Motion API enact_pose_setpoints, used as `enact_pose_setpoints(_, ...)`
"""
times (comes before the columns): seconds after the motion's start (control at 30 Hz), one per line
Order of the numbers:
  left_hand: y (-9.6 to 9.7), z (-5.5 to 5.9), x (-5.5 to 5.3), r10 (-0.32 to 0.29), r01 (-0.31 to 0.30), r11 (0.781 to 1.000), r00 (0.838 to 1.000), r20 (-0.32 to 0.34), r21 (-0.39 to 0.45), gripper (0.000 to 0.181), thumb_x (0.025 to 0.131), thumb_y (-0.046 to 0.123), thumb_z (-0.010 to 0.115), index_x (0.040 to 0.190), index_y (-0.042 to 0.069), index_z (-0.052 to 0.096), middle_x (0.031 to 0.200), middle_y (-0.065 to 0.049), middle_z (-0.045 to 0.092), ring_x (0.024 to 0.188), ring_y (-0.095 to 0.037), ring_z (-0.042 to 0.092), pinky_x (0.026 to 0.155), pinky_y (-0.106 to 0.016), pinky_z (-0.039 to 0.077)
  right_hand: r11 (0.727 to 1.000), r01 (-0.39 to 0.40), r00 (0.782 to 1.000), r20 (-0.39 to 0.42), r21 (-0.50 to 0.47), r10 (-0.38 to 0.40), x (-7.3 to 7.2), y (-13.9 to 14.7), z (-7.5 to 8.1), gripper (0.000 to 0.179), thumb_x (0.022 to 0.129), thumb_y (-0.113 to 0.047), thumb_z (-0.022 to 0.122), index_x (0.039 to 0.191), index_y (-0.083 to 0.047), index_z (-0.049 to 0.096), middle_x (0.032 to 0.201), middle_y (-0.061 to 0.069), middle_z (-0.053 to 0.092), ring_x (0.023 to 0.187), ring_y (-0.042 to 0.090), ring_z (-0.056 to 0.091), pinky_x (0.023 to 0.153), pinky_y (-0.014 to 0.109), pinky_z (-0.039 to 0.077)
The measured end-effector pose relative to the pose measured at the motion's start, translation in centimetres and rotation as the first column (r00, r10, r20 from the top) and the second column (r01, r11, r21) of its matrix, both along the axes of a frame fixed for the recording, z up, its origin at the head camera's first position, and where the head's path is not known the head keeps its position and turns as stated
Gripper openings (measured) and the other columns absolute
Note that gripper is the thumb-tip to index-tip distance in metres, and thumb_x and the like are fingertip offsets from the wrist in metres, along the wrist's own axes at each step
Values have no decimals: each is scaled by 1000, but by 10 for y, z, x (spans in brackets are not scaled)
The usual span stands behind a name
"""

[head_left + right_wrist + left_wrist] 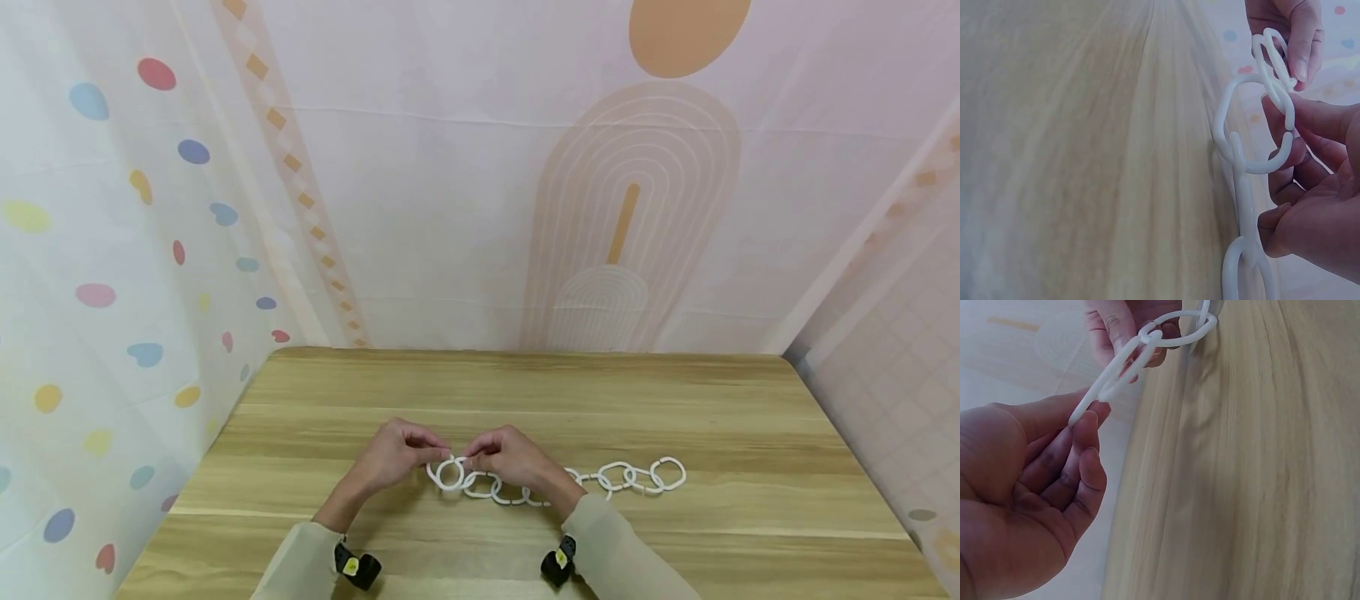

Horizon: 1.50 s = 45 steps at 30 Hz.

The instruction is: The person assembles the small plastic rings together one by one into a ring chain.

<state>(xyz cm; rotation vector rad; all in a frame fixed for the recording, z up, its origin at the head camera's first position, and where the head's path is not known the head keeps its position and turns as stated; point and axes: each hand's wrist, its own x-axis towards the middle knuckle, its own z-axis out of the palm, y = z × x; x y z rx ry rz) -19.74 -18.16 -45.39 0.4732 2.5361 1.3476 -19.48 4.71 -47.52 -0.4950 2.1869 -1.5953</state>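
Observation:
A chain of white plastic C-shaped links (628, 477) stretches across the wooden table, its left end raised between both hands. My left hand (392, 457) pinches an end link (1088, 400) between thumb and fingertips. Close beside it, my right hand (512, 458) holds the chain near that same end, thumb and fingers at a neighbouring link. In the right wrist view that link (1220, 122) shows a narrow gap in its ring beside the right fingertips. From there several joined links trail rightward, partly hidden behind the right hand and wrist.
The wooden table (465, 383) reaches back to a patterned curtain (450, 208). More curtain with coloured dots (90, 250) hangs along the left side, and another panel hangs on the right. Both wrists wear black camera straps.

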Motion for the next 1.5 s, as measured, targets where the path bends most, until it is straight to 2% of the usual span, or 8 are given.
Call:
enact_pose_setpoints(0.3,-1,1,-1,-31,31,999,1000,1,-7,14,87,20,77,94,9,79,89,-1,76,82,-14,67,69,-25,52,1000,-2,1000,-15,18,2,0,-1,-3,11,91,-16,71,98,-10,78,94,7,75,82,10,65,73,27,50)
enact_pose_setpoints(0.47,-1,1,-1,-35,34,999,999,-8,-7,14,86,19,77,93,7,78,88,-2,76,80,-13,67,69,-25,52,999,13,999,-37,46,-11,0,-1,-4,14,89,-19,74,99,-10,79,97,2,76,89,10,66,80,29,51)
enact_pose_setpoints(0.7,-2,-2,-1,-32,30,999,998,-56,-28,8,86,14,77,91,8,79,88,-2,76,78,-10,67,67,-24,53,997,26,998,-56,78,-21,0,-1,-7,14,89,-23,75,98,-14,80,103,0,76,97,12,66,88,35,50)
enact_pose_setpoints(0.87,-1,-3,-1,-34,32,999,997,-74,-35,5,86,14,76,89,11,79,87,-1,76,77,-8,66,66,-23,52,997,27,997,-69,75,-22,0,-1,-7,13,88,-23,75,96,-14,80,102,0,76,97,13,67,87,35,50)
enact_pose_setpoints(1.03,-1,-3,0,-33,31,999,996,-77,-26,6,86,12,76,90,8,78,86,-2,76,75,-9,66,65,-23,52,997,33,998,-59,65,-29,1,-2,-8,13,88,-22,76,97,-13,80,103,1,76,99,15,67,90,37,50)
enact_pose_setpoints(1.2,-1,-8,0,-25,23,999,996,-81,-27,8,85,13,77,91,8,78,83,-1,75,74,-11,65,65,-23,52,998,20,998,-54,52,-17,1,-3,-7,14,88,-22,76,97,-13,80,98,0,77,93,10,67,87,31,51)
enact_pose_setpoints(1.3,-3,-11,-1,5,-6,1000,998,-63,-21,8,85,14,77,90,8,78,82,-1,74,74,-13,65,66,-24,52,1000,17,999,-31,25,-16,2,-3,-6,13,88,-19,75,97,-10,79,93,3,77,86,10,67,80,28,51)
enact_pose_setpoints(1.5,-8,-15,0,112,-111,994,994,-18,4,6,87,18,76,89,13,76,83,0,71,74,-15,62,64,-26,49,997,76,997,12,13,-76,1,0,-7,11,89,-13,74,96,-7,78,90,5,75,78,11,63,69,24,49)
